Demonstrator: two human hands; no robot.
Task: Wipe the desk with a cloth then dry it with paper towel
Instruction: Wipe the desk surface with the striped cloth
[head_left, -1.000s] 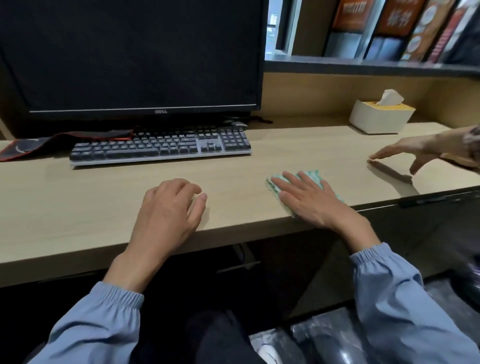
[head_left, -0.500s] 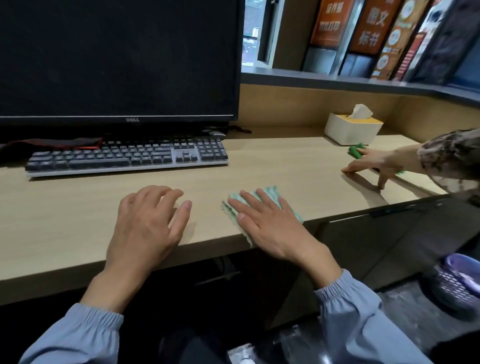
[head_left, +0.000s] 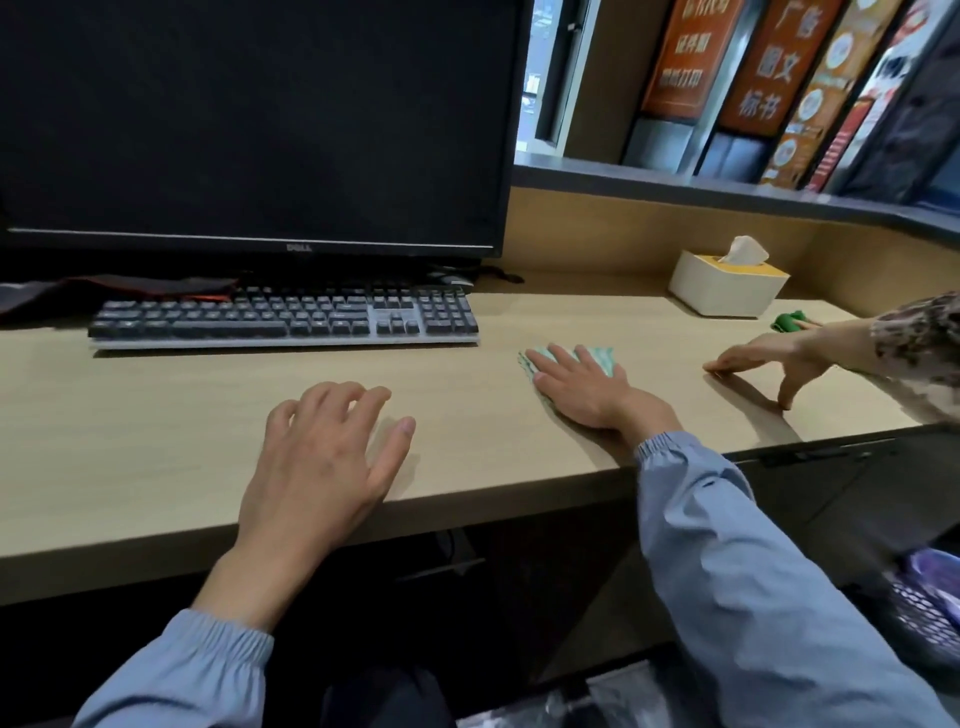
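The table (head_left: 156, 415) is lit softly and evenly from above, with only short, faint shadows cast beneath the hands (head_left: 322, 457). The monitor (head_left: 249, 119) is rendered as a flat black mass without glare. Straight lines are bowed toward the frame edges, and the books (head_left: 753, 67) right of the monitor are slightly blurred.

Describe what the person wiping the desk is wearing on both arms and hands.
Both arms are in matching light blue long sleeves, the left sleeve and the right sleeve, each gathered into an elasticated, ruched cuff at the wrist. The left hand and right hand are bare: no gloves, and no rings, watch or bracelet can be seen.
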